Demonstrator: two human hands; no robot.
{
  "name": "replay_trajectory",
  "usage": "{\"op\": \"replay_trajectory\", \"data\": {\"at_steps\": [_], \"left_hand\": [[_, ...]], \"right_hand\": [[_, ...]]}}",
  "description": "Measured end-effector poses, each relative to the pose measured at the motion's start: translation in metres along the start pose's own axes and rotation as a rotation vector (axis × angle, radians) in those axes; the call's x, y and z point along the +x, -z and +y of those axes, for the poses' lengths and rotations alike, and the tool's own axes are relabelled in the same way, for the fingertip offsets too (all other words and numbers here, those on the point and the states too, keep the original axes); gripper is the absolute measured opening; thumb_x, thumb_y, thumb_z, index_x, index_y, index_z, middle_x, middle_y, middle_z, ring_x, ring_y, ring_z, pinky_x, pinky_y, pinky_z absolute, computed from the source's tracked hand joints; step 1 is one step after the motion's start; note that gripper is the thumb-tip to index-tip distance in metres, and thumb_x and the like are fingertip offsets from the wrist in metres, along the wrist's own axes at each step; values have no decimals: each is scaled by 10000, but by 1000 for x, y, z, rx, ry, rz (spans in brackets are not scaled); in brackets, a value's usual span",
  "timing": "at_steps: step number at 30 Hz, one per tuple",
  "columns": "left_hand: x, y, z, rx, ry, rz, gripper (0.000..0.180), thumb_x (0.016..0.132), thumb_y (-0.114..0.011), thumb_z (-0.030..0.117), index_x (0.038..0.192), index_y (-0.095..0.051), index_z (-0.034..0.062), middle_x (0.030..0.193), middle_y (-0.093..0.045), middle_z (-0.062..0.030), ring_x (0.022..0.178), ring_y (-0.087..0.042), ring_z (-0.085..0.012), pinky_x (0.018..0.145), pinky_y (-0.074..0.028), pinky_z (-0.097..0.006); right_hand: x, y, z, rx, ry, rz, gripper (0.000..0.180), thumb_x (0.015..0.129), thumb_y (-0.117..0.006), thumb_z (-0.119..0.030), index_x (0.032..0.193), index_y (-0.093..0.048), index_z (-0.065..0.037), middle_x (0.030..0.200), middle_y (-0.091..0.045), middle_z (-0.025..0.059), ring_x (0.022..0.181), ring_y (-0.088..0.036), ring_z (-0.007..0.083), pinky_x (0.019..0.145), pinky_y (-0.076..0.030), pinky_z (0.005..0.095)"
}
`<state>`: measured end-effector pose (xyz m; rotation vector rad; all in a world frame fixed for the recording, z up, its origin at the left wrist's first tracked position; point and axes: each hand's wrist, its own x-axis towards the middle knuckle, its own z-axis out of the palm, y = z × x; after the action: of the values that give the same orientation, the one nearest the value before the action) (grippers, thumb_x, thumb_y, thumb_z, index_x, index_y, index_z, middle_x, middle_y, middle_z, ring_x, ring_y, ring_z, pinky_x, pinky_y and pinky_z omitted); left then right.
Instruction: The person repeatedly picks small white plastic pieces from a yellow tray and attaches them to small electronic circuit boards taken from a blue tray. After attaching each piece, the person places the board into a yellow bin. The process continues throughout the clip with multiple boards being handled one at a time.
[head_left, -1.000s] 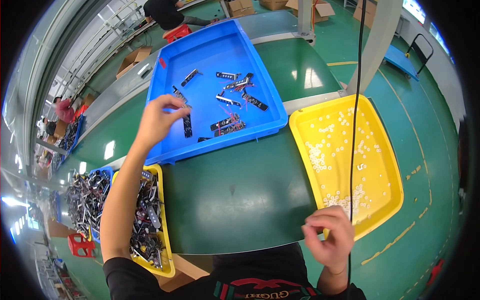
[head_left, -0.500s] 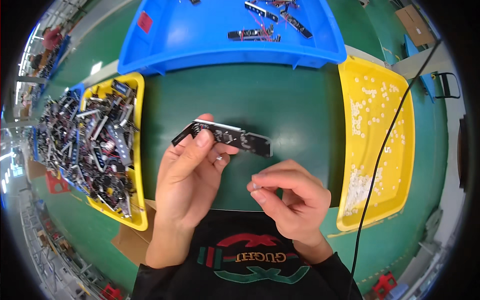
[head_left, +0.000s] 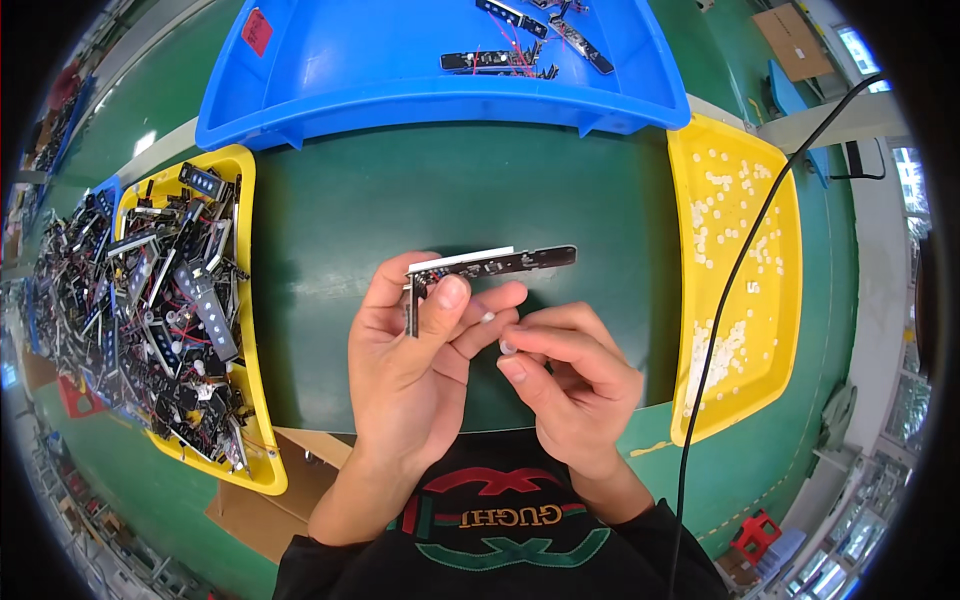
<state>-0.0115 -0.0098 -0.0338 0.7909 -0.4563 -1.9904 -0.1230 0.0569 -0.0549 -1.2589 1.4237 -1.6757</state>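
I am in an electronics assembly workshop. I can see this from my green workbench (head_left: pixel 460 190), the yellow trays (head_left: pixel 262 468) with many similar circuit boards (head_left: pixel 205 310) and small white pieces (head_left: pixel 720 355), and the green-coloured floor (head_left: pixel 720 482).

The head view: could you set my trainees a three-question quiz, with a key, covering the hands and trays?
1. Which hand holds the black circuit board, left or right?
2. True or false: the blue tray contains more black boards.
3. Fill in: the small white pieces lie in the right-hand tray, which is coloured ____.

Key: 1. The left hand. 2. True. 3. Yellow.
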Motion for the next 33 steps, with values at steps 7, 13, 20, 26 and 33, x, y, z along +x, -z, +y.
{"op": "replay_trajectory", "data": {"at_steps": [7,13,20,26,33], "left_hand": [[-1,9,-13,107,-226,-15,249,852,-660,100,1028,-503,23,859,-617,-65,827,-607,-185,768,-486,-318],[0,5,-19,4,-348,-16,294,786,-690,-38,1013,-506,0,842,-632,-90,759,-642,-165,690,-504,-271],[-3,0,-20,20,-437,-56,300,768,-703,-44,978,-496,7,850,-629,-127,767,-645,-181,701,-529,-283],[-6,2,-20,22,-435,-92,315,771,-705,-37,982,-474,8,854,-622,-142,775,-648,-195,708,-537,-291],[-11,0,-19,112,-402,-91,263,832,-669,62,963,-445,16,856,-558,-92,788,-632,-195,755,-519,-314]], "right_hand": [[2,-1,-8,-85,57,29,200,757,-694,71,950,-662,30,897,-624,117,590,-514,73,484,-387,199],[0,-3,-9,-38,37,48,170,764,-692,67,926,-655,28,914,-625,126,614,-527,77,485,-389,198],[-3,-7,-12,52,-50,18,187,773,-680,78,950,-635,37,915,-610,117,655,-536,79,525,-407,194],[-9,-15,-9,130,-58,169,198,789,-650,100,977,-610,54,927,-606,125,670,-546,80,542,-418,189],[-8,-15,-6,24,-32,181,183,825,-614,80,1007,-608,58,927,-604,129,710,-555,105,550,-423,196]]}}
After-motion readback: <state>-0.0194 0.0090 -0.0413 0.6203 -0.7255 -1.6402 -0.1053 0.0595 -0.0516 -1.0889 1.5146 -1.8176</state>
